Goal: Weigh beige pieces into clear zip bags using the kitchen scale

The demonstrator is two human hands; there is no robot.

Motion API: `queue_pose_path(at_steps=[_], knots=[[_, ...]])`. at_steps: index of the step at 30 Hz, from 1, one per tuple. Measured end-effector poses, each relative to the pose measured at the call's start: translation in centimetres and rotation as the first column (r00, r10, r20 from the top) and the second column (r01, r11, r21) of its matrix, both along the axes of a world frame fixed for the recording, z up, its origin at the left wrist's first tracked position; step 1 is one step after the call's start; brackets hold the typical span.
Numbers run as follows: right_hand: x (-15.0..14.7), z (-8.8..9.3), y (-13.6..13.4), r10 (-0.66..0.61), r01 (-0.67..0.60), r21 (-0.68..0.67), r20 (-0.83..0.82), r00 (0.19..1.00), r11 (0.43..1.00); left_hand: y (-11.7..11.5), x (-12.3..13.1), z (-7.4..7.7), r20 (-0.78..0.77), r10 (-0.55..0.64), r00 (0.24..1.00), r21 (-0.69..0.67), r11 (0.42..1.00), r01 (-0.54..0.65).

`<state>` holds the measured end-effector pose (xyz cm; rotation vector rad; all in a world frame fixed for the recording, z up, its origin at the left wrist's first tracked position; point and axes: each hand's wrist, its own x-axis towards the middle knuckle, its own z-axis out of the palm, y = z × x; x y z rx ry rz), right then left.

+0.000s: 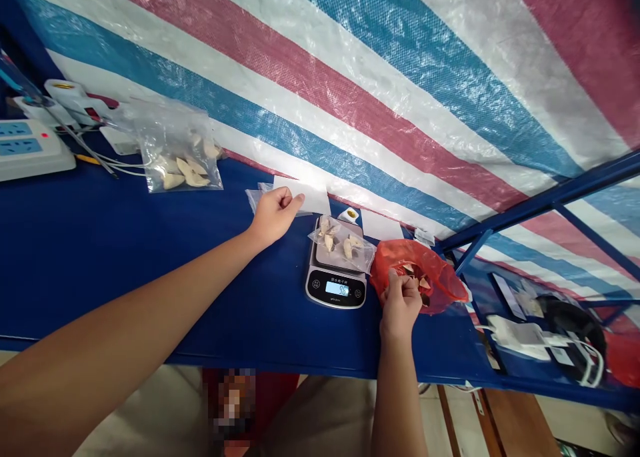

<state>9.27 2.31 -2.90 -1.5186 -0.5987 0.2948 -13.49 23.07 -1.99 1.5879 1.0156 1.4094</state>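
Observation:
My left hand (276,212) is curled into a loose fist with its thumb out, in front of a white paper sheet (314,196); nothing shows in it. To its right stands a small digital kitchen scale (336,296) with a lit display. A clear plastic bag (361,252) holding several pale dried slices (349,247) lies on the scale's plate. My right hand (401,300) is closed in a pinch at the mouth of a red plastic bag (443,277). Pale and brownish pieces are partly visible inside this bag. What the right fingertips grip is hidden.
A zip bag (185,157) of pale slices lies left on the blue tabletop (125,244), near a power strip (35,147) and cables. A striped tarp (320,90) hangs behind. Blue metal bars (530,207) rise at right, near a white charger (517,336).

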Motion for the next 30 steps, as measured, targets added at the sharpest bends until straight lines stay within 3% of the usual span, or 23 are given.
queue_pose_path(at_steps=[6,14,23,26,30], knots=[[0.9,-0.7,-0.3,-0.043,0.045,-0.029,0.081,0.996,0.999,-0.7,0.2,0.2,-0.084,-0.068,0.994,0.023,0.997,0.07],[1.2,-1.1,-0.6,-0.033,0.05,-0.084,0.186,0.982,0.995,-0.7,0.2,0.3,-0.113,-0.073,0.991,0.031,0.997,0.077],[0.5,-0.4,-0.5,0.005,0.001,-0.03,0.199,0.98,1.0,-0.8,0.1,0.4,-0.123,-0.07,0.99,0.023,0.997,0.073],[-0.2,0.8,0.3,0.09,-0.085,-0.03,0.214,0.973,0.996,-0.7,0.1,0.4,-0.127,-0.074,0.989,0.021,0.997,0.078],[-1.4,3.3,2.7,0.312,-0.197,-0.3,0.407,0.859,0.933,-0.7,0.2,0.4,-0.13,-0.089,0.988,0.02,0.996,0.092]])
